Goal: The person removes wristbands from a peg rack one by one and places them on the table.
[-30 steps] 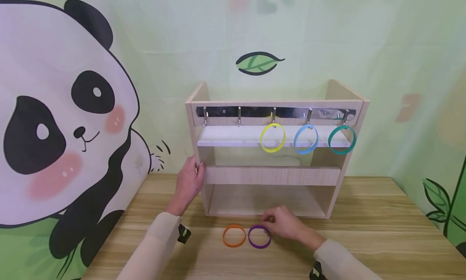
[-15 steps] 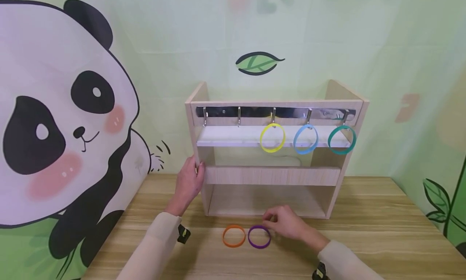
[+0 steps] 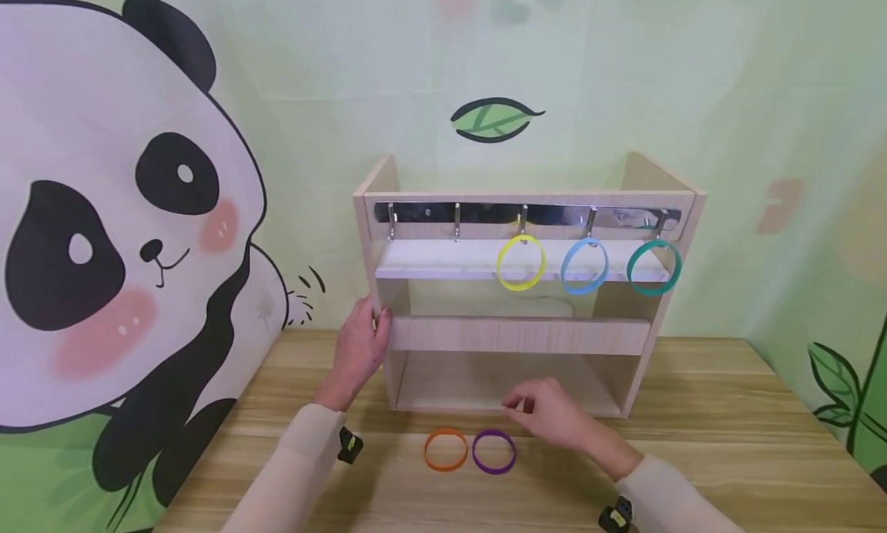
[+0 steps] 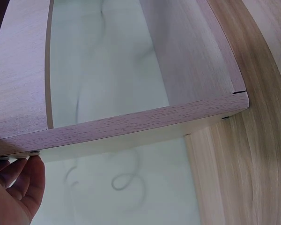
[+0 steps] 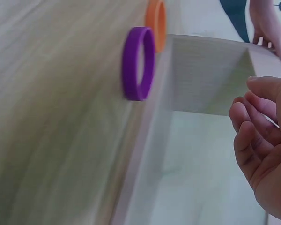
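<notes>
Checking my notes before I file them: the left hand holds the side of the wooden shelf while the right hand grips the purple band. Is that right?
Not quite: the right hand grips nothing; the right wrist view shows its fingers apart from the purple band. The left hand does hold the side of the wooden shelf.

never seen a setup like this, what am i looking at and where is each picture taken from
There's no robot here, just a person's bare hands. The wide view is taken from the head, the other two from the left and right wrists. The left hand grips the side of a wooden rack. The right hand holds nothing, its fingers loosely curled. On the table lie an orange ring and a purple ring. A yellow ring, blue ring and green ring hang from the rack's hooks.
</notes>
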Demonstrator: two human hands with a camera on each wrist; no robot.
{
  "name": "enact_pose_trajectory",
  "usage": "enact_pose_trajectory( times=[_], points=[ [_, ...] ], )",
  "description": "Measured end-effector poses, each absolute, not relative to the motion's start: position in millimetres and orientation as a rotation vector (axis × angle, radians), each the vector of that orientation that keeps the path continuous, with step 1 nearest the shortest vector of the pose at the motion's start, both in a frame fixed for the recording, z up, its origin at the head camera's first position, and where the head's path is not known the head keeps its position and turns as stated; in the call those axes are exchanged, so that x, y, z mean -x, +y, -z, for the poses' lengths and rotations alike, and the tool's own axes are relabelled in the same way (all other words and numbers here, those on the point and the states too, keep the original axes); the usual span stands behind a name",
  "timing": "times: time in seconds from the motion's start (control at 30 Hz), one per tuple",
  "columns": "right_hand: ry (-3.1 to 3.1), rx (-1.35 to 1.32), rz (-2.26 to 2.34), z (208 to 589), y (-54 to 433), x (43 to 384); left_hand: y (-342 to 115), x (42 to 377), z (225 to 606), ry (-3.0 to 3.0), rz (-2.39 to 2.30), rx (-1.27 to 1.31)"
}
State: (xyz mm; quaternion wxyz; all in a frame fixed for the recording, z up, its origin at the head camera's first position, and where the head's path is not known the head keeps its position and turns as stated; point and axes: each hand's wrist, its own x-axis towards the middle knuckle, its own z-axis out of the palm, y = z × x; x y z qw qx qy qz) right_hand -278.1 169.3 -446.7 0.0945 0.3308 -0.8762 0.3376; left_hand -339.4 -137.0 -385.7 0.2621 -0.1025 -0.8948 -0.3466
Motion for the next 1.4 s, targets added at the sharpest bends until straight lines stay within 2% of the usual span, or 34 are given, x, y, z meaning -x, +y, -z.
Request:
enact_pose_trajectory(
  times=[0.7, 1.4],
  points=[
    [-2.444, -0.938, -0.895, 375, 179, 256, -136, 338, 385, -2.428, 0.958, 0.273],
    [-2.069, -0.901, -0.773, 310, 183, 264, -137, 342, 387, -2.365, 0.917, 0.296]
  ],
)
